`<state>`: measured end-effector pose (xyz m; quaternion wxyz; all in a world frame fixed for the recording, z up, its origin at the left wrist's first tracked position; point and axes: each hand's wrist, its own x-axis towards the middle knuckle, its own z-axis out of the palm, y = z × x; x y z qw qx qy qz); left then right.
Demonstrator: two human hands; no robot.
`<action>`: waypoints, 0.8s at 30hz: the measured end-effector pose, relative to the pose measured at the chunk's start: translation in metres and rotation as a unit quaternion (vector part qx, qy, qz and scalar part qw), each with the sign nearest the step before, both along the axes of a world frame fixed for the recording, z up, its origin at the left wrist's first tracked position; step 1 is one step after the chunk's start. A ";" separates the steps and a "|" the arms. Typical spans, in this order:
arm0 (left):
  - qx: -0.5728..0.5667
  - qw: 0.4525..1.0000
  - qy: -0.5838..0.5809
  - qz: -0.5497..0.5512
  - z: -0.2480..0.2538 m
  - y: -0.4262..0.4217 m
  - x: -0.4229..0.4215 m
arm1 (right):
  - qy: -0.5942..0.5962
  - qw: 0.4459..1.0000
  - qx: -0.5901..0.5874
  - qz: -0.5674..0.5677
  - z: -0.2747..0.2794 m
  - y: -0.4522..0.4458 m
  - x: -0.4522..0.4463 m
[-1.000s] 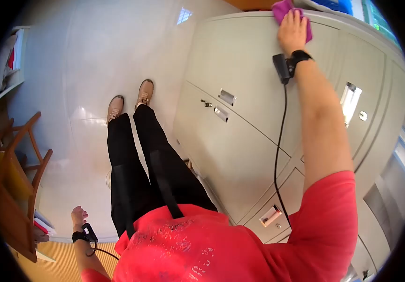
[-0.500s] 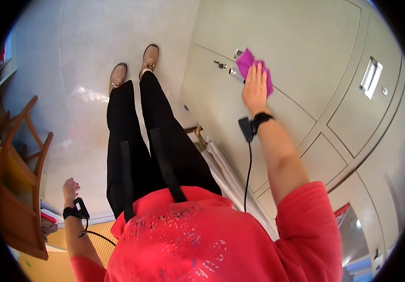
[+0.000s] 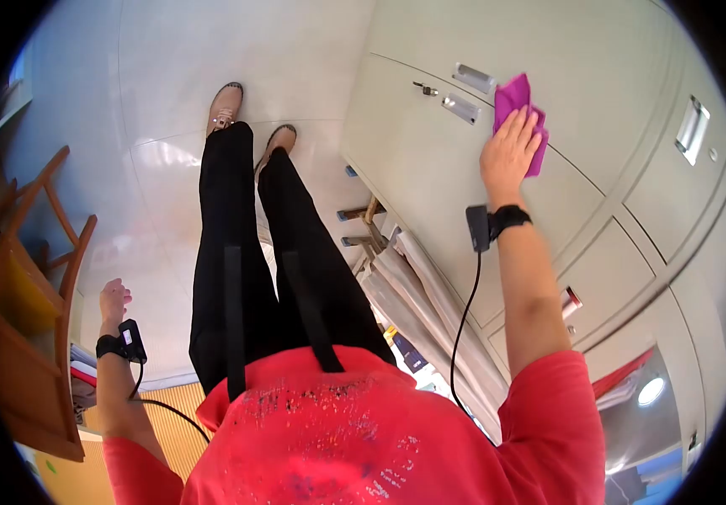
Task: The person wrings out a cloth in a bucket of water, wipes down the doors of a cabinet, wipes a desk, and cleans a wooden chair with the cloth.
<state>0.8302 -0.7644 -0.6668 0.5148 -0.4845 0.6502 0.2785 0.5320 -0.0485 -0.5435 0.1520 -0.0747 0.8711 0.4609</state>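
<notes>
My right hand (image 3: 510, 153) lies with its fingers extended over a folded purple cloth (image 3: 512, 93), holding it against the front of a pale cabinet (image 3: 430, 168). The cloth sits across the seam between two doors, just right of two recessed metal handles (image 3: 474, 77). A key (image 3: 426, 89) sticks out of a lock beside those handles. On the other side, my left hand (image 3: 114, 301) hangs in the air over the floor, fingers loosely bent and apart, with nothing visible in it. Black straps with small devices and cables circle both wrists.
Brown wooden chairs (image 3: 60, 252) stand at the left. Another metal handle (image 3: 693, 130) is on the cabinet's right part. Pale curtain fabric (image 3: 413, 286) hangs below the cabinet's edge, near wooden legs (image 3: 369, 220). My shoes (image 3: 226, 105) are on the tiled floor (image 3: 152, 50).
My right hand and the cloth have slid right along the seam, uncovering both handles. My feet have changed places in a step, and my left hand has swung slightly forward.
</notes>
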 end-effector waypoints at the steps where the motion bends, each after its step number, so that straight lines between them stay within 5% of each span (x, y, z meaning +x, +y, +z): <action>1: 0.001 1.000 0.007 -0.006 -0.006 0.003 0.003 | -0.017 1.000 -0.003 -0.003 -0.013 0.000 0.016; 8: -0.003 0.997 -0.082 0.013 -0.025 0.021 0.106 | -0.096 0.992 -0.040 -0.070 -0.146 -0.001 0.101; 16: -0.018 0.991 -0.130 0.020 -0.033 0.011 0.168 | -0.341 0.938 0.029 0.052 -0.285 -0.002 0.109; 20: -0.013 0.987 -0.161 0.017 -0.047 0.013 0.187 | -0.454 0.881 0.049 0.120 -0.304 -0.001 0.186; 24: 0.001 0.982 -0.187 0.010 -0.041 0.032 0.189 | -0.561 0.827 -0.017 0.019 -0.290 0.002 0.265</action>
